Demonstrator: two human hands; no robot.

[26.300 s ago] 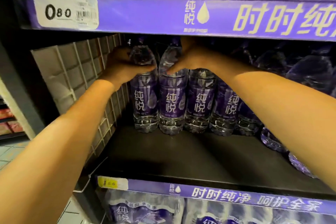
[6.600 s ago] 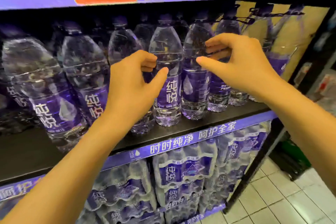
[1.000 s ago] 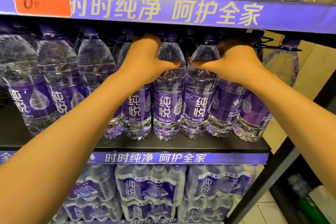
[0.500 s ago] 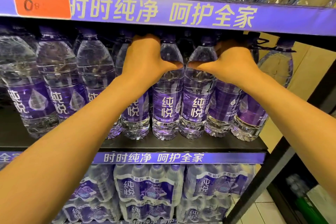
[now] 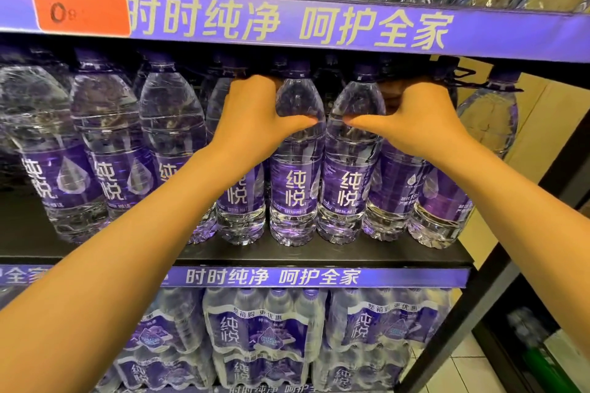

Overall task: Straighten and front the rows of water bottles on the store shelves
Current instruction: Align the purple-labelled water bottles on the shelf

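The head camera looks at a store shelf (image 5: 319,254) full of water bottles. Eight big bottles stand in the front row, and more stand in the dark behind them. All have purple labels and purple caps.

The left hand (image 5: 252,120) holds the top of one bottle (image 5: 241,201). Its fingers curl round the far side and its thumb lies across the next bottle (image 5: 297,163) to the right. The right hand (image 5: 421,120) holds the top of another bottle (image 5: 394,188). Its fingers curl behind it and its thumb lies across the bottle beside it (image 5: 349,166). The two thumb tips almost meet, with a small gap between them.

The bottle caps come up close under the purple strip (image 5: 287,25) of the shelf above, so there is little room over them. The five bottles on the right stand near the front edge. The three on the left sit farther back, with bare dark shelf in front of them. The last bottle on the right (image 5: 447,198) is near the black side post (image 5: 498,281).

An orange price tag (image 5: 81,11) sits on the top strip. Below, wrapped packs of bottles (image 5: 261,338) fill the lower shelf.
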